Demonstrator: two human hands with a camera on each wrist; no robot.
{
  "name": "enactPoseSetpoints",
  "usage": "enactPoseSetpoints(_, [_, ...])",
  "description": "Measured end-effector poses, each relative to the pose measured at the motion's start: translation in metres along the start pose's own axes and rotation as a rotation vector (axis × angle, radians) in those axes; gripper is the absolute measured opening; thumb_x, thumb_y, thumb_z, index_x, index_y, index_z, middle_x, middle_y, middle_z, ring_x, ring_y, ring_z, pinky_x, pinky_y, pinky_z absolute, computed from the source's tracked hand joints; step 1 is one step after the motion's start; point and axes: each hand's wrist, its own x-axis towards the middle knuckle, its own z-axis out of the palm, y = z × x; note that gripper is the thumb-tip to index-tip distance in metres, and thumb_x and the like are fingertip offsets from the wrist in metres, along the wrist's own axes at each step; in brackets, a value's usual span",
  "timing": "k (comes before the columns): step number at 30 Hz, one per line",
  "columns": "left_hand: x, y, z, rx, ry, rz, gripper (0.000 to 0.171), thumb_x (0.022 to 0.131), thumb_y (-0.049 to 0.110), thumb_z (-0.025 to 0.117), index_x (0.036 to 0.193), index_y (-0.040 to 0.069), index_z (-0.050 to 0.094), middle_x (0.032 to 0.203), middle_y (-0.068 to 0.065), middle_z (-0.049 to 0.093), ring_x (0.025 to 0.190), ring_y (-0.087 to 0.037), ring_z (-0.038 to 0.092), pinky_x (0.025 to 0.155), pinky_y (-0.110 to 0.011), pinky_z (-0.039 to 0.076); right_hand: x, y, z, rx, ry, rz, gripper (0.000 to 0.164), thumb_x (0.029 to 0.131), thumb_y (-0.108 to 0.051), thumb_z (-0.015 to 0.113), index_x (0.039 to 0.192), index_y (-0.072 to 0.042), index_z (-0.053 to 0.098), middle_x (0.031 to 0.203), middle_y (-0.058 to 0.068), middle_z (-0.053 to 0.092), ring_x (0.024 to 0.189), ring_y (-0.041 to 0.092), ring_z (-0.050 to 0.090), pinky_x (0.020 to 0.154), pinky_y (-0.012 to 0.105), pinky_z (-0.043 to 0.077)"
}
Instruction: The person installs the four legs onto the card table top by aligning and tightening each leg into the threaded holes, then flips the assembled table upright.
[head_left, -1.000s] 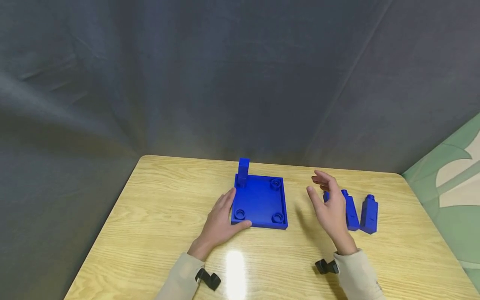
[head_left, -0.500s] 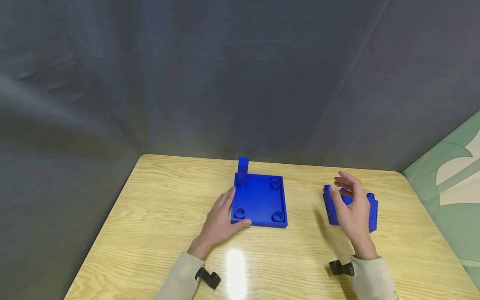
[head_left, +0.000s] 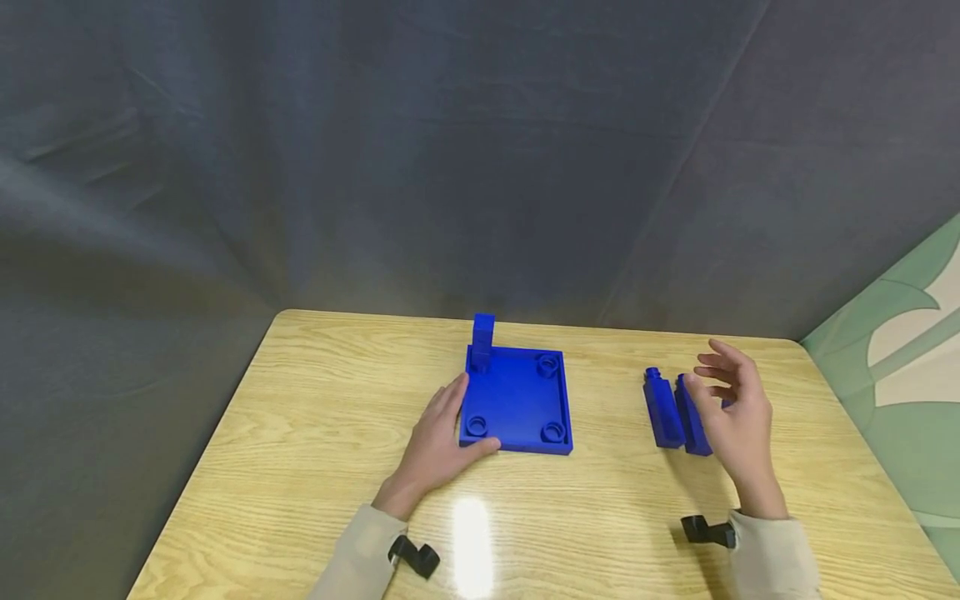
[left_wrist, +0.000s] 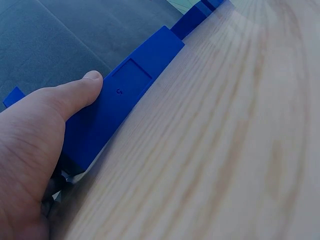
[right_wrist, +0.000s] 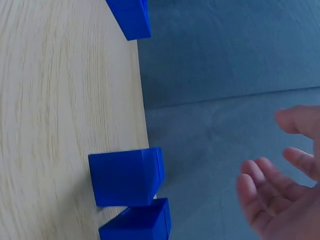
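A blue square base [head_left: 517,400] with a raised rim lies on the table, with ring-shaped sockets showing at three corners. At its back left corner a blue leg [head_left: 482,340] stands upright. My left hand [head_left: 435,442] holds the base's front left corner, fingers along the left side and thumb on the front wall, as the left wrist view also shows on the base [left_wrist: 125,85]. My right hand [head_left: 738,421], loosely bent and holding nothing, is above the loose blue legs at right. Two loose legs [head_left: 663,410] show beside it; a third is mostly hidden behind the hand.
The wooden table [head_left: 315,400] reaches back to a dark grey curtain [head_left: 480,167]. At the far right hangs a green patterned cloth [head_left: 907,383]. Blue block ends [right_wrist: 122,177] stand near the table's edge in the right wrist view.
My right hand has moved right across the loose legs, uncovering the leftmost ones and covering the rightmost. My left hand and the base have stayed in place.
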Motion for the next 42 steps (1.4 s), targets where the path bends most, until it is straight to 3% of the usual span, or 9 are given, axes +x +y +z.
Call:
enactPoseSetpoints(3, [0.000,0.000,0.000,-0.002,0.002,0.002,0.115,0.094,0.061,0.083,0.179,0.016,0.021,0.184,-0.009,0.025,0.168,-0.045,0.022,0.128,-0.075,0.027,0.002,0.004,-0.006,-0.056,-0.085,0.009,0.068,0.100,0.005,0.078,0.162,-0.004,0.052,0.129,-0.006,0.066,0.105,-0.007,0.063,0.084,0.004,0.047])
enactPoseSetpoints(6, [0.000,0.000,0.000,-0.007,0.005,0.007,0.114,0.094,0.060,0.083,0.179,0.016,0.021,0.183,-0.010,0.026,0.168,-0.046,0.023,0.128,-0.075,0.027,0.003,0.008,-0.012,-0.134,-0.218,0.016,0.075,0.100,-0.001,0.081,0.166,-0.004,0.046,0.138,0.016,0.065,0.103,-0.006,0.062,0.082,0.001,0.047])
enactPoseSetpoints(9, [0.000,0.000,0.000,-0.006,0.002,0.007,0.115,0.094,0.060,0.083,0.179,0.015,0.021,0.184,-0.010,0.025,0.168,-0.045,0.022,0.129,-0.074,0.027,0.004,0.013,-0.015,-0.183,-0.346,0.021,0.082,0.098,-0.003,0.084,0.168,-0.001,0.041,0.144,0.033,0.060,0.110,0.015,0.069,0.080,0.001,0.047])
enactPoseSetpoints(13, [0.000,-0.001,0.000,0.001,0.001,0.005,0.115,0.095,0.060,0.083,0.179,0.015,0.020,0.184,-0.010,0.025,0.168,-0.045,0.022,0.129,-0.073,0.027,0.005,0.019,-0.014,-0.202,-0.456,0.030,0.091,0.094,-0.003,0.089,0.169,0.004,0.036,0.149,0.041,0.053,0.115,0.051,0.068,0.078,0.004,0.050])
enactPoseSetpoints(16, [0.001,-0.002,0.000,0.004,0.006,0.002,0.114,0.095,0.061,0.083,0.179,0.016,0.021,0.184,-0.009,0.025,0.168,-0.045,0.022,0.128,-0.075,0.028,0.006,0.020,-0.013,-0.219,-0.507,0.034,0.096,0.091,-0.003,0.092,0.168,0.006,0.035,0.150,0.043,0.051,0.117,0.056,0.068,0.079,0.016,0.060])
enactPoseSetpoints(19, [0.000,-0.002,0.000,0.005,0.005,-0.003,0.115,0.094,0.061,0.083,0.179,0.016,0.021,0.184,-0.009,0.025,0.168,-0.046,0.022,0.128,-0.075,0.027,0.006,0.021,-0.013,-0.241,-0.546,0.045,0.100,0.088,-0.002,0.094,0.168,0.008,0.034,0.150,0.045,0.050,0.118,0.059,0.068,0.083,0.038,0.068])
enactPoseSetpoints(22, [0.000,-0.001,0.001,0.004,0.002,-0.004,0.114,0.094,0.062,0.083,0.179,0.017,0.021,0.184,-0.009,0.025,0.168,-0.046,0.021,0.128,-0.075,0.026,0.007,0.021,-0.015,-0.244,-0.578,0.064,0.102,0.087,-0.001,0.094,0.168,0.010,0.033,0.151,0.046,0.048,0.121,0.062,0.066,0.085,0.051,0.067])
enactPoseSetpoints(28, [0.000,-0.001,0.000,0.006,0.000,-0.008,0.115,0.094,0.062,0.083,0.179,0.016,0.021,0.184,-0.009,0.025,0.168,-0.045,0.022,0.129,-0.074,0.027,0.007,0.020,-0.013,-0.256,-0.597,0.058,0.105,0.084,-0.001,0.097,0.167,0.009,0.034,0.150,0.047,0.048,0.123,0.064,0.064,0.087,0.055,0.066])
enactPoseSetpoints(42, [0.000,0.001,0.000,-0.007,-0.002,-0.012,0.114,0.094,0.061,0.082,0.179,0.016,0.021,0.184,-0.008,0.025,0.169,-0.044,0.020,0.130,-0.073,0.025,0.000,0.020,-0.003,-0.391,-0.506,-0.002,0.094,0.084,0.000,0.095,0.161,0.010,0.043,0.137,0.046,0.061,0.114,0.062,0.070,0.085,0.067,0.063])
